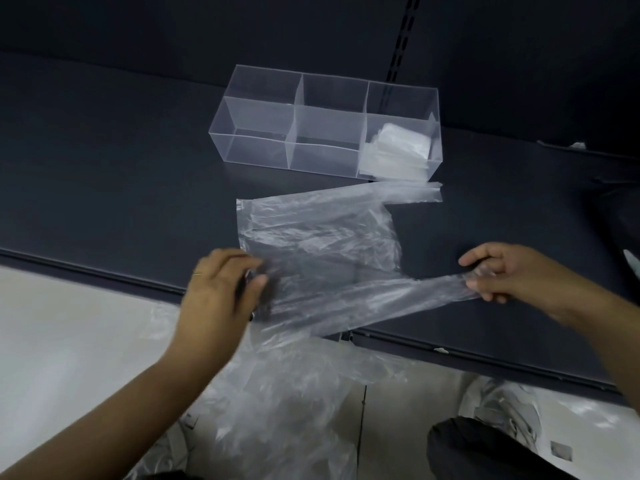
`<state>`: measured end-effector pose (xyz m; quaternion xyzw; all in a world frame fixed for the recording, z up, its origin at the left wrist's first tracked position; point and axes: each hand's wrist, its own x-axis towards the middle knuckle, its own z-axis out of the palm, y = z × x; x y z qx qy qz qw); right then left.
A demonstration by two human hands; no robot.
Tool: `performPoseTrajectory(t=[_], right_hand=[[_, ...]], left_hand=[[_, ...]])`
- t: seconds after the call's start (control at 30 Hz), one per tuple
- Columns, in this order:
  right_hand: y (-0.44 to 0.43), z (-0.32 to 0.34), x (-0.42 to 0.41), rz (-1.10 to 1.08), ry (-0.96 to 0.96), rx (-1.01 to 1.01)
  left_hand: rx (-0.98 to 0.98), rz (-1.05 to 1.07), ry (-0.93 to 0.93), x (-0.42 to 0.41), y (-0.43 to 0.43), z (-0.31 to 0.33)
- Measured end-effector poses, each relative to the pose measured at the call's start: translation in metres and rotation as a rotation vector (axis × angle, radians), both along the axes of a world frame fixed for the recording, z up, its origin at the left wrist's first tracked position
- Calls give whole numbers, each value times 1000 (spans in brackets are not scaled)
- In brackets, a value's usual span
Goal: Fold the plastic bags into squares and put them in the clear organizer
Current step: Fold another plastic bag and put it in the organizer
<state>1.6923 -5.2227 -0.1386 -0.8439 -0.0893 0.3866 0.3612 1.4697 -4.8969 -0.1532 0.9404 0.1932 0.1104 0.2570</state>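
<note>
**Both hands stretch a clear bag flat on the dark shelf**

The plastic bag (311,233) lies spread on the dark shelf (104,168), thin, wrinkled and see-through. Its body sits just short of the clear organizer (256,154), which stands at 12 o'clock from it. One handle strip runs out toward 1 o'clock and ends close to the organizer's right front corner. The other handle strip is drawn out taut toward 4 o'clock.

The left hand (221,292) comes in from 7 o'clock, palm down, wrist bent, at the bag's near left corner. Its thumb and curled fingers close on the bag's edge there, though motion blur softens the detail. A thin ring (197,273) shows on one finger. The right hand (502,275) reaches in from 4 o'clock with the forearm sloping down to the frame's right edge. Its fingers are curled round the end of the taut handle strip, with the forefinger stretched out above it.

The organizer has three compartments in a row. The right one holds a stack of folded bags (401,150), pale and squarish.

At 6 o'clock, below the shelf's front lip, a loose pile of bags (294,393) lies crumpled on the pale floor (52,341).
</note>
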Motion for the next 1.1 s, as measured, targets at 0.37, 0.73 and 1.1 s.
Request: performPoseTrajectory(t=[0.37, 0.73, 1.1], right_hand=[[-3, 25, 1, -24, -503, -500], [173, -41, -40, 656, -873, -221], [46, -46, 10, 121, -845, -551]], left_hand=[[243, -271, 365, 5, -1, -28], [400, -280, 326, 57, 3, -43], [434, -291, 394, 66, 26, -39]])
